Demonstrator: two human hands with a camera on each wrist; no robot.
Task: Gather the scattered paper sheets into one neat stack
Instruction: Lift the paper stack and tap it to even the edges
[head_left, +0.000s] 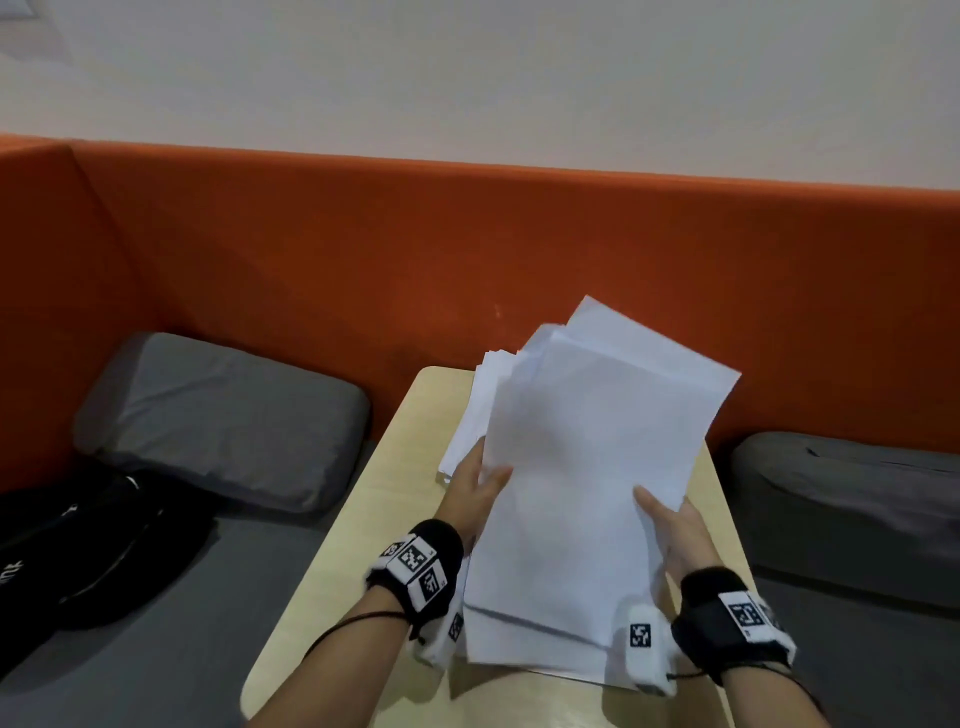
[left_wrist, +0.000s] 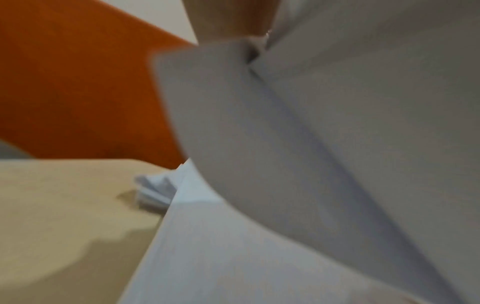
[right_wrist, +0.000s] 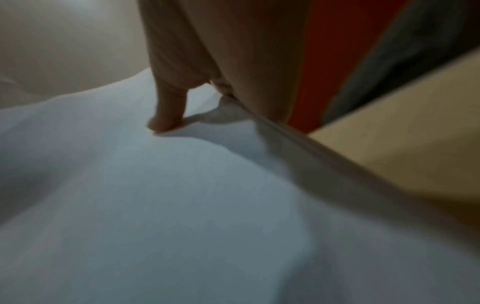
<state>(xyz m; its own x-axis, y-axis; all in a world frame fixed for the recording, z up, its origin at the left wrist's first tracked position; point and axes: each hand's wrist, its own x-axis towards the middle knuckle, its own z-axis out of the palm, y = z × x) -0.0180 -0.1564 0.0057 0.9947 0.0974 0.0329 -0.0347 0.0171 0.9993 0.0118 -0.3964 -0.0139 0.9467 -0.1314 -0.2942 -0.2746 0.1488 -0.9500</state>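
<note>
From the head view, no brand or label can be read: the black-and-white square markers on the two wrist bands carry only block patterns, and the white lettering on the black fabric bag at the far left is too small and cut off to make out. The bundle of plain white paper sheets is raised at a tilt over the pale wooden table, its far corners fanned unevenly, while its near edge overlaps more white sheets lying flat on the tabletop. The left hand grips the bundle's left edge, thumb laid on the top sheet. The right hand grips the right edge the same way, thumb on top and fingers hidden beneath. A grey rectangular cushion lies left of the table against the orange upholstered backrest, and a second grey cushion lies to the right.

The left wrist view, blurred, shows the left hand pinching curled sheets at the top, with flat sheets below on the table.

The right wrist view, also blurred, shows the right thumb pressing on the top sheet, the paper's edge running under the palm.
</note>
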